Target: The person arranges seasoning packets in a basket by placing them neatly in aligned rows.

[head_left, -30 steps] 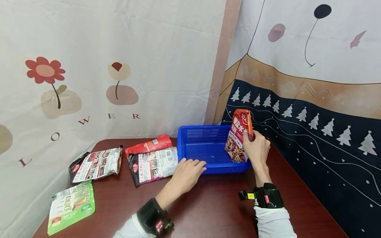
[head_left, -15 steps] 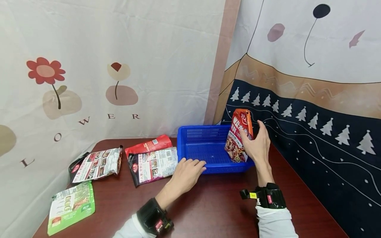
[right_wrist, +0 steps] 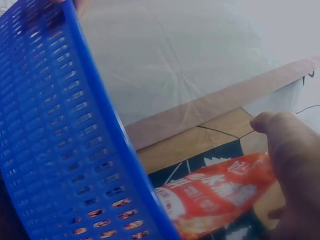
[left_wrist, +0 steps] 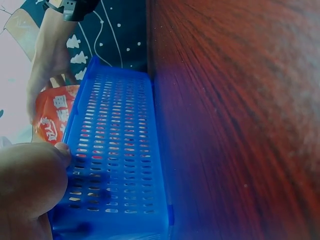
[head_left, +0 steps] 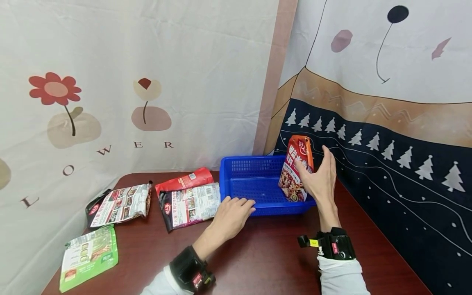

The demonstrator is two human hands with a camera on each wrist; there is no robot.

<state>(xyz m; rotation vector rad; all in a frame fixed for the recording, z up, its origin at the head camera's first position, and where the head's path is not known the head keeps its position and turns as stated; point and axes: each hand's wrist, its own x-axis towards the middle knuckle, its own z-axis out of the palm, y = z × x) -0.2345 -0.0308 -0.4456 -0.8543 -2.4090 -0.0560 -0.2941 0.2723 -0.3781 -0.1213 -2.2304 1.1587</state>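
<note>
My right hand [head_left: 320, 180] is beside the red and orange seasoning pouch [head_left: 293, 174], thumb and fingers spread apart. The thumb overlaps the pouch's right side in the head view. Standing upright, slightly tilted, the pouch is inside the right end of the blue plastic basket [head_left: 254, 209]. In the right wrist view, the pouch [right_wrist: 215, 197] shows beyond the basket's slotted wall [right_wrist: 75, 110], close to my thumb. My left hand [head_left: 230, 217] holds the basket's near rim with its fingers bent over it; the fingertips are partly hidden.
Left of the basket lie a black and white pouch [head_left: 195, 207] and a red pouch [head_left: 199, 177] partly beneath it. Farther left are another black and white pouch [head_left: 123, 203] and a green one [head_left: 90, 258]. Printed cloth hangs behind the brown table [head_left: 265, 262].
My right hand has let go of the pouch's upper right edge, its fingers spreading and moving off to the right. The pouch stays standing in the basket. My left hand has not moved.
</note>
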